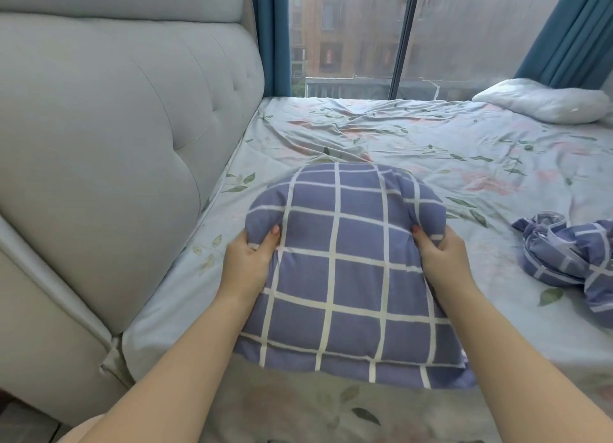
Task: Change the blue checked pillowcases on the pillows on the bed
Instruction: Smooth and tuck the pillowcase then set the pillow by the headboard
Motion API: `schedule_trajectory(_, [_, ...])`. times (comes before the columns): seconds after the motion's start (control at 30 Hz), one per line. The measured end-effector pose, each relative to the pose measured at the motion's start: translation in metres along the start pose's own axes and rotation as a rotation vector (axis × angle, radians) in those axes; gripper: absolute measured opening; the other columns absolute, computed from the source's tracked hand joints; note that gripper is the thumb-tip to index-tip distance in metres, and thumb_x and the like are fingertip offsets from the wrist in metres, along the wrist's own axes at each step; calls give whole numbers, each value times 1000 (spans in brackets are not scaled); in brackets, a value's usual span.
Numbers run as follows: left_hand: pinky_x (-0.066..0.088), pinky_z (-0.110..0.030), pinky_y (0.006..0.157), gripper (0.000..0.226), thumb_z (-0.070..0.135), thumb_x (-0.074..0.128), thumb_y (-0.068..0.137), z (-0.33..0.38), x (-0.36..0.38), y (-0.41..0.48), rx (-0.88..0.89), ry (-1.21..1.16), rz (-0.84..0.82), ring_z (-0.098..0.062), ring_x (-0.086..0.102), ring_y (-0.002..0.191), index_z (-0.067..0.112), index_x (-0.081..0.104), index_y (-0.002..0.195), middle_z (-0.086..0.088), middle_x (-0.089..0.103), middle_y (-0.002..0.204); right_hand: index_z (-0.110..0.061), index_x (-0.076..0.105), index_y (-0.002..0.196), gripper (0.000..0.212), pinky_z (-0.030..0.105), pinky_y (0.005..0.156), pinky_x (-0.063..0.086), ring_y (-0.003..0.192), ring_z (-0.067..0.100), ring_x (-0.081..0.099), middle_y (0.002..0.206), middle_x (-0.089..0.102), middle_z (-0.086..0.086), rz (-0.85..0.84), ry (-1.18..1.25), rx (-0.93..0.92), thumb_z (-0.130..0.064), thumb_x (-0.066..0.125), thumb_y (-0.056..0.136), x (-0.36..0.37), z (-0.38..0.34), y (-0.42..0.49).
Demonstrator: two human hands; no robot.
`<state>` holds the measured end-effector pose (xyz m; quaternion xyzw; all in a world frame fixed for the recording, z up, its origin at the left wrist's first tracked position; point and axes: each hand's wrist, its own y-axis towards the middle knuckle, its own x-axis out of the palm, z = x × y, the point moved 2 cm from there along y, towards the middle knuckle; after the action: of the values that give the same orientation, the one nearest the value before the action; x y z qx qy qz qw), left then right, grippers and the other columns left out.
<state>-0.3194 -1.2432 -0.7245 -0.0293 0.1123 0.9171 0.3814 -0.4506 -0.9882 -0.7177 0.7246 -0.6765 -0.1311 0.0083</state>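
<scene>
The bed [431, 144], covered with a rumpled floral sheet [481, 164], was seen filling the view from 12 to 6 o'clock. A grey padded headboard [109, 127] was set along its edge at 9 o'clock, and a window [348, 34] was seen at 12 o'clock. The pillow [348, 270], in its blue checked case, was laid on the bed at the centre. A bare pillow [544, 106] was seen far off at 2 o'clock. A loose case [570, 257], blue checked and crumpled, was seen at 3 o'clock, apart from the pillow. The pillow's 9 o'clock edge was gripped by the left hand [248, 260] and its 3 o'clock edge by the right hand [441, 257]. Each thumb was pressed on top, with fingers curled round the edge and their tips hidden.
</scene>
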Motion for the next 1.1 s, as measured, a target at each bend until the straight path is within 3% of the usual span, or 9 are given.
schedule_trajectory(0.07, [49,-27,96,35,35,63,95,6,0,11,105,17,43,-12,63,113,15,64,124,4,69,119,-22,62,114,16,38,69,56,76,32,67,88,69,22,38,74,-57,-23,57,98,3,-9,8])
schedule_trajectory(0.17, [46,-26,94,34,38,61,95,12,2,22,129,55,73,-11,60,113,19,60,124,7,65,121,-23,58,119,25,30,69,58,85,16,69,97,73,4,-20,167,54,-35,58,97,9,-9,24])
schedule_trajectory(0.27, [39,-28,91,53,48,56,95,-4,1,32,-109,377,-42,-23,54,119,15,50,137,-3,59,132,-18,59,122,61,33,82,56,97,21,66,115,68,0,-187,-33,346,-65,60,82,14,24,34])
schedule_trajectory(0.37, [32,-33,107,72,60,42,96,-28,-10,32,-371,627,-260,-32,42,137,8,43,147,-14,44,150,-13,61,92,49,28,67,46,76,18,57,94,62,4,-265,-331,420,-61,58,87,8,38,30])
schedule_trajectory(0.53, [47,-44,103,92,77,62,72,-37,-39,30,-608,416,-313,-34,59,118,11,56,135,-12,60,133,-15,60,113,81,35,70,57,89,25,68,109,67,3,-468,-438,575,-79,65,64,-17,38,9])
schedule_trajectory(0.7, [60,-31,62,30,25,64,95,-28,-55,15,-716,161,-451,-23,74,81,7,66,118,-10,76,98,-3,64,111,65,48,81,59,89,30,73,97,75,13,-464,-197,600,-40,86,63,-35,39,-9])
schedule_trajectory(0.8, [60,-32,67,23,11,65,93,-28,-59,11,-670,118,-421,-26,73,81,0,67,114,-15,76,95,3,66,107,44,41,75,59,86,32,73,92,75,17,-338,-94,606,-19,84,74,-28,41,-16])
schedule_trajectory(0.9, [51,-20,46,16,16,71,89,-25,-56,6,-587,187,-313,-16,70,56,0,69,94,-9,74,69,4,64,102,41,41,69,58,85,34,70,92,73,19,-258,-84,668,-16,85,73,-16,45,-22])
schedule_trajectory(1.1, [53,-39,86,35,42,66,92,-25,-59,12,-614,71,-128,-32,67,89,10,67,105,-14,72,97,-12,68,108,58,41,77,58,92,32,71,99,75,11,-236,43,747,-52,82,69,-11,42,-19])
